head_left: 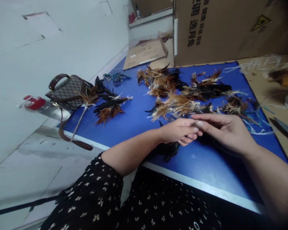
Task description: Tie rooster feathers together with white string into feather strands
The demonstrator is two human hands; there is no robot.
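My left hand (pixel 180 131) is closed over the near part of the table, and black feathers (pixel 169 151) stick out below and behind its wrist, seemingly from its grip. Against its fingertips, my right hand (pixel 228 131) pinches with thumb and forefinger. What lies between the two sets of fingertips is small and mostly hidden. Just beyond the hands are bundles of tan and brown feathers (pixel 180 105). A larger brown and black feather pile (pixel 160 81) sits farther back, with a dark feather bundle (pixel 206 91) to its right.
Tied feather bunches (pixel 110 105) lie on the left of the blue table (pixel 132 127), beside a patterned handbag (pixel 70 91) and a red-capped bottle (pixel 42 107). A big cardboard box (pixel 220 35) stands behind. At right are white strings (pixel 261 65) and a dark blade (pixel 285 129).
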